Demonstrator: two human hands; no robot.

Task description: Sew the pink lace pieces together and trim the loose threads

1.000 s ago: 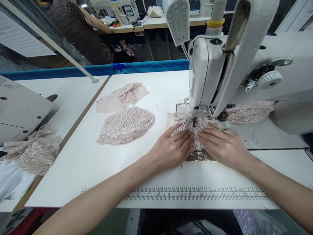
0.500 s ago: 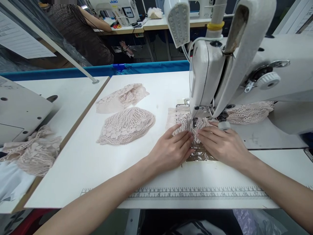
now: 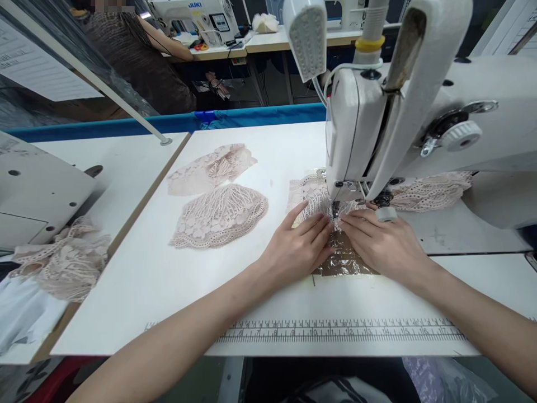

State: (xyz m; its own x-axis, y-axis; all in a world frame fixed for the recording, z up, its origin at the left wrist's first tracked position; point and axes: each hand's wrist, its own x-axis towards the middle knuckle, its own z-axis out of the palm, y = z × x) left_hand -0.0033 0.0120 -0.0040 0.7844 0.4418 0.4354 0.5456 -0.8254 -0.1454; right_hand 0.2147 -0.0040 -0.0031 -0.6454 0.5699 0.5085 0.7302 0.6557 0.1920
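A pale pink piece of lace [image 3: 308,189] lies under the presser foot [image 3: 335,209] of a white sewing machine [image 3: 350,140]. My left hand [image 3: 298,246] rests on the lace left of the foot, fingers stretched out and thumb apart. To the right of the foot, my right hand [image 3: 382,240] lies flat on the lace, its fingertips close to the needle area. Both hands press from above; part of the lace is hidden beneath them. Brown glossy tape [image 3: 346,257] covers the table between my hands.
Two pink lace pieces, one fan-shaped [image 3: 220,217] and one folded [image 3: 213,168], lie to the left. More lace [image 3: 432,193] sits behind the machine head. A ruler strip [image 3: 327,331] runs along the front edge. Another person [image 3: 134,61] sits across, beyond a blue cloth edge [image 3: 268,115].
The lace has moved away from me under the presser foot, uncovering more brown tape. My hands stay on either side of the foot; the view has shifted slightly.
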